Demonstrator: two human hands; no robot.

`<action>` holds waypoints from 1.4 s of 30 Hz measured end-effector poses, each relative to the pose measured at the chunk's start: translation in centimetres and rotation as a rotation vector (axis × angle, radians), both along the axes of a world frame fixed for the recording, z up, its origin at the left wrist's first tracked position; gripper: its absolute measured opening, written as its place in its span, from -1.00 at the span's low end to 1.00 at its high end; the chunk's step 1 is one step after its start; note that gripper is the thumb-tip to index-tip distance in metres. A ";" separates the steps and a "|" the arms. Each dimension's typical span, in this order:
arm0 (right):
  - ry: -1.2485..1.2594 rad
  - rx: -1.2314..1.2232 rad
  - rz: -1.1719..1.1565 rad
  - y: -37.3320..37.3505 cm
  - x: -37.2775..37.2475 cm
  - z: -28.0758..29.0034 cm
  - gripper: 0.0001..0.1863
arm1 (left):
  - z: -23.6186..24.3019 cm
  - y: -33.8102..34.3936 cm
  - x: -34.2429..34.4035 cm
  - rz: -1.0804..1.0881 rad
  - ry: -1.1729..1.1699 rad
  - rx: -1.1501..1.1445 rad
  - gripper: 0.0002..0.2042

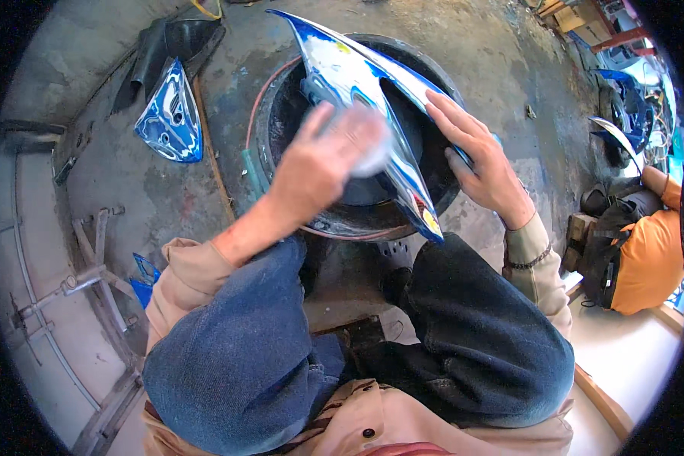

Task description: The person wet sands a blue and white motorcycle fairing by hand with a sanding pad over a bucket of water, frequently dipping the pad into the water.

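A long, glossy white-and-blue curved panel with a forked shape lies across a round dark tub. My left hand is on the panel's left part, closed round a pale, motion-blurred pad that I cannot make out clearly. My right hand holds the panel's right edge, long fingers along its surface and thumb lower down at the side. My knees are just below the tub.
A smaller blue-and-white panel and black sheets lie on the left, above metal tubing. Blue parts are piled at right, near another person in orange with a dark bag.
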State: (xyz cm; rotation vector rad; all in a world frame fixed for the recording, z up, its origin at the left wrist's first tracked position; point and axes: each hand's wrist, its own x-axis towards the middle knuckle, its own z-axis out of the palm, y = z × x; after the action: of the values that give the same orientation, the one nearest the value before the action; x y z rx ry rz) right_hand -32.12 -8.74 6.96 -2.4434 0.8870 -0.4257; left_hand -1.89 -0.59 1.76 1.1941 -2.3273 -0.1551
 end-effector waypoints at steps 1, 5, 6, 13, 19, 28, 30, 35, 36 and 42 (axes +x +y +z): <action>0.000 -0.003 -0.006 0.0 0.0 0.0 -0.05 | 0.3 -0.8 0.4 0.116 -0.030 -0.009 -0.43; -0.005 0.010 0.002 -0.1 -0.1 -0.1 -0.04 | 0.4 3.0 -2.7 -0.342 0.112 0.009 -0.44; -0.010 0.010 -0.001 -0.1 -0.3 0.1 -0.04 | 1.0 3.3 -3.0 -0.426 0.025 0.000 -0.45; 0.003 -0.005 0.002 -0.1 -0.3 0.1 -0.03 | 0.6 3.9 -4.1 -0.461 0.139 0.018 -0.50; 0.002 -0.006 0.017 -0.2 0.1 -0.1 -0.04 | -0.1 1.5 -1.5 -0.138 0.183 0.006 -0.51; 0.015 -0.001 -0.003 0.1 0.1 0.1 -0.09 | 0.0 1.0 -0.8 -0.169 0.202 0.010 -0.53; 0.010 -0.007 0.001 0.0 0.3 0.0 -0.10 | 0.3 0.5 -0.2 0.106 0.265 0.064 -0.48; -0.006 0.019 0.001 -0.1 0.3 -0.2 -0.09 | 0.8 2.5 -2.2 -0.298 0.200 0.043 -0.50; 0.001 0.011 -0.010 0.1 0.1 0.1 -0.09 | 0.2 0.4 -0.5 -0.162 0.204 0.023 -0.48; -0.002 -0.004 -0.013 0.1 0.0 0.0 -0.09 | -0.1 2.6 -1.4 -0.023 0.128 0.012 -0.49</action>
State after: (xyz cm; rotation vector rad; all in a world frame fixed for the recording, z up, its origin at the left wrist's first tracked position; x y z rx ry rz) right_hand -32.12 -8.65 6.99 -2.4414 0.9033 -0.4343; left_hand -3.30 2.04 1.67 1.1299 -2.2323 -0.2460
